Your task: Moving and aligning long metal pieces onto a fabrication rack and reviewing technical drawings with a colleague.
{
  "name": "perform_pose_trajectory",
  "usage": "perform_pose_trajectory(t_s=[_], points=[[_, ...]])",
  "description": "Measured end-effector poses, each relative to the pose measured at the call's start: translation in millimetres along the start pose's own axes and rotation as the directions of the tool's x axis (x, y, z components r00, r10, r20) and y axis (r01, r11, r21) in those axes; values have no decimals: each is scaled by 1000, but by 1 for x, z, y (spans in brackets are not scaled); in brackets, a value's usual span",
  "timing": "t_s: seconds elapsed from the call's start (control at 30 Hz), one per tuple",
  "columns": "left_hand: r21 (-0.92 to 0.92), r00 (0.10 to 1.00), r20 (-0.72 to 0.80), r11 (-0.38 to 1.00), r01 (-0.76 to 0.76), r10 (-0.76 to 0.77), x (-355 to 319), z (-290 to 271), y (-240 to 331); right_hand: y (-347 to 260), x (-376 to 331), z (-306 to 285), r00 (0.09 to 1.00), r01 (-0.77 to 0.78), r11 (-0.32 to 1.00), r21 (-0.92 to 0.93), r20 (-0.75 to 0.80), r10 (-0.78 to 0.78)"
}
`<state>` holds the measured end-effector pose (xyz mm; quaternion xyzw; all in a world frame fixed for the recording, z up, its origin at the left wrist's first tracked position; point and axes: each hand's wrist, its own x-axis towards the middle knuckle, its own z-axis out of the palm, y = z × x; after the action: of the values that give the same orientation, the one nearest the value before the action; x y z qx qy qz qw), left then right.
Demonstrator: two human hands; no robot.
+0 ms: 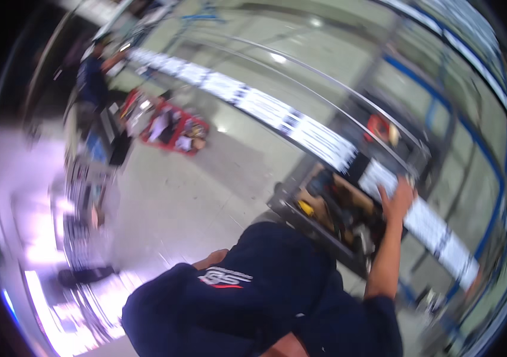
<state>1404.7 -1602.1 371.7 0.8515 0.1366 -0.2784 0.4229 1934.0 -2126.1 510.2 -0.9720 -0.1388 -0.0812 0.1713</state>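
A long, narrow bar carrying white rectangular panels (322, 143), with dark gaps between them, slants from the far left to the near right. My right hand (399, 201) lies over this bar on the right, thumb and fingers apart; blur hides how firmly it touches. My left hand (213, 258) is beside my dark shirt, low and left of the middle. Mostly the back of it or the wrist shows, and its fingers are hidden. Under the bar, close to my right forearm, stands a dark cart (289, 212) holding tools, among them a yellow one (306, 207).
Red crates (167, 146) filled with mixed items stand on the floor at the left. Farther back, another person (92, 77) reaches toward the bar's far end. A red ring-shaped item (377, 127) sits beyond the bar. Blue metal framing (491, 208) stands at the right.
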Motion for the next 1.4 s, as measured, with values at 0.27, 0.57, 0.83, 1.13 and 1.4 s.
perform_pose_trajectory(t_s=[0.27, 0.57, 0.83, 1.13, 1.4], points=[[-44, 903, -187, 922, 386, -387, 102, 6, 82, -15, 3, 3, 998, 53, 997, -56, -41, -55], [-163, 917, -384, 986, 45, -106, 221, -143, 228, 17, -12, 25, 981, 6, 1000, -22, -191, -10], [-424, 900, -91, 835, 352, -426, 167, -96, 153, -2, 8, -9, 991, -125, 992, 25, -38, 126], [409, 987, 143, 903, -131, 78, 51, -27, 51, 63, 60, -3, 764, -449, 738, 504, -212, 610], [-387, 778, -376, 848, 361, -503, 98, -50, 179, 117, 108, 27, 861, -506, 835, 217, 173, 478]])
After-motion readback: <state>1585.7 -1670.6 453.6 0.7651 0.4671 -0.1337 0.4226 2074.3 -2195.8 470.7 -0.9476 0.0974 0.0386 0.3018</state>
